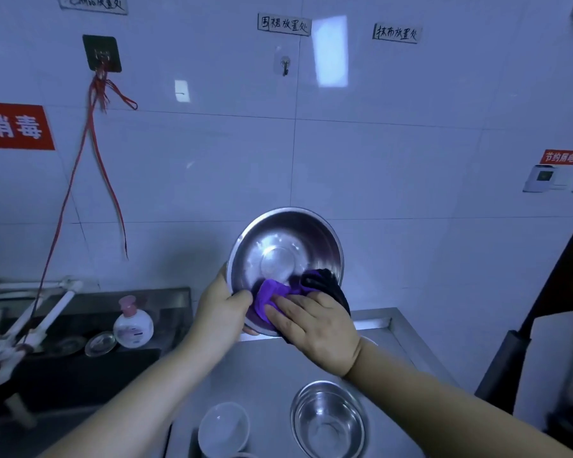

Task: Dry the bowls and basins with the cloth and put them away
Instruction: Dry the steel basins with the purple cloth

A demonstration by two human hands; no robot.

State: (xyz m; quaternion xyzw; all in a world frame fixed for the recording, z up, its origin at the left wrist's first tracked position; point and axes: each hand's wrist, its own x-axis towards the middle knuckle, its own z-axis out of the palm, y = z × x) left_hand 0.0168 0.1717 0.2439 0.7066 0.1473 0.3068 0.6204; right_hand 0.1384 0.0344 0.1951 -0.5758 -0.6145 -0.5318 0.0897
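A steel basin (283,249) is held up in front of the wall, tilted so its inside faces me. My left hand (220,312) grips its lower left rim, thumb inside. My right hand (315,328) presses a purple and black cloth (278,294) against the basin's lower inner wall, fingers spread flat over the cloth. On the steel counter (272,365) below stand a second steel basin (328,421) and a small white bowl (224,428), both upright.
A sink (80,358) lies at the left with a pink-capped soap bottle (133,323), a glass dish (100,343) and a white tap (47,312). Red cords (96,127) hang from a wall hook. A dark object (523,358) stands at the right.
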